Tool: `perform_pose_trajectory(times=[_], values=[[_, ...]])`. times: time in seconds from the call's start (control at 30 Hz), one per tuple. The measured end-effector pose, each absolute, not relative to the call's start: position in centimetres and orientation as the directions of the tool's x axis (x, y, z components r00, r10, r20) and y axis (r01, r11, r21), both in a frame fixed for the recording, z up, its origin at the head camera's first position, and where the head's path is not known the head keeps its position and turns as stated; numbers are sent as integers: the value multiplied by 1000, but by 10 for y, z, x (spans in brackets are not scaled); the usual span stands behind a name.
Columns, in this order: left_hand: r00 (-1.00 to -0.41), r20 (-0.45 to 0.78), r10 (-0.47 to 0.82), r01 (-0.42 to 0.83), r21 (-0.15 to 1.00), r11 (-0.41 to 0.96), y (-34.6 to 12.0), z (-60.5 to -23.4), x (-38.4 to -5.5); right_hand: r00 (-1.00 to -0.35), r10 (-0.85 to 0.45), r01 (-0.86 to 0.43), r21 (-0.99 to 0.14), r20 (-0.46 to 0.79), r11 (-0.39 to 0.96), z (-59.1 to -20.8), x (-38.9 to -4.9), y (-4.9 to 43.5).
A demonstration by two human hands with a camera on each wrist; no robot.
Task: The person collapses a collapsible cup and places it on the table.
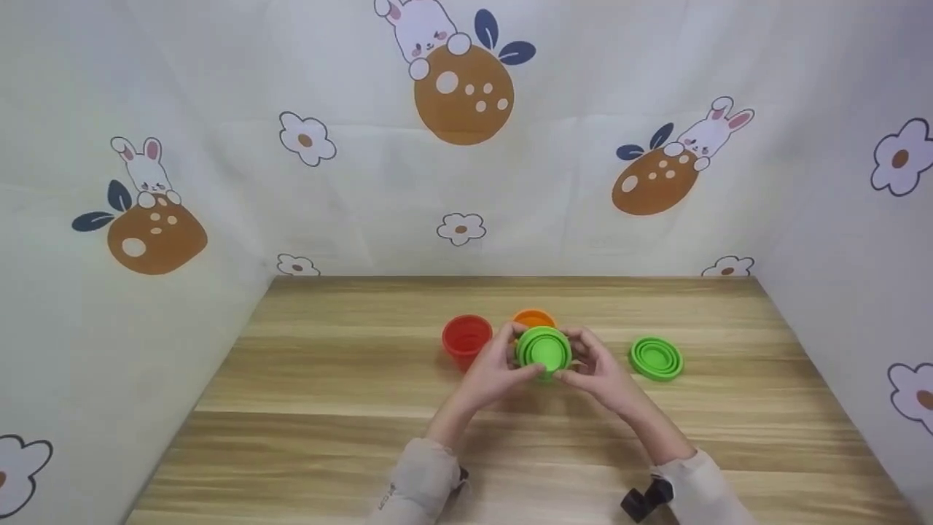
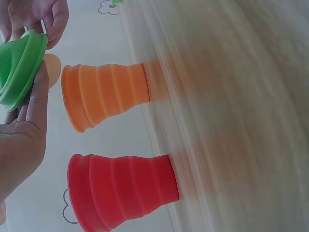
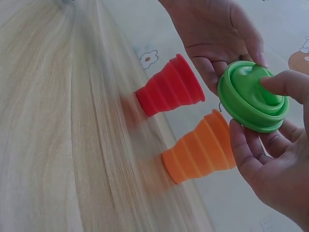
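Note:
Both hands hold a green collapsible cup [image 1: 547, 355] above the table. My left hand [image 1: 494, 373] grips its left side and my right hand [image 1: 599, 370] its right side. Fingers curl around the rim and the thumbs press on the middle; in the right wrist view, the soft centre of the green cup [image 3: 253, 96] looks dented under them. It is mostly folded into rings. Behind it stands an upright, extended orange cup [image 2: 106, 95], partly hidden in the head view. An extended red cup [image 1: 467, 339] stands upright just left of the hands.
A second green collapsible cup [image 1: 656, 357], folded flat, lies on the wooden table [image 1: 328, 437] to the right of the hands. Cloth walls [image 1: 350, 197] with rabbit and flower prints rise behind the table and at both sides.

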State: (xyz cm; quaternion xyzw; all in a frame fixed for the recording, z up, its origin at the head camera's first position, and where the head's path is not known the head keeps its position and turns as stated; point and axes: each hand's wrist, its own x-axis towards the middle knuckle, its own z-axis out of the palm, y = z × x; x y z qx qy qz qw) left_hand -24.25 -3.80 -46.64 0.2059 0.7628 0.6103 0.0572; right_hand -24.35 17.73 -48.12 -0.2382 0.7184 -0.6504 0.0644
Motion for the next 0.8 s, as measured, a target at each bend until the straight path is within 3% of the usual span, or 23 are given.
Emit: perform_pose_trajectory(times=[0.3,0.8], values=[[-914,129,385,208,963,173,-39,-467,-243,-882,-427,-249,-966,197,70,-484,-244,175],[-911,155,383,270,924,269,-37,-460,-245,-890,-408,-263,-961,206,89,-483,-246,173]])
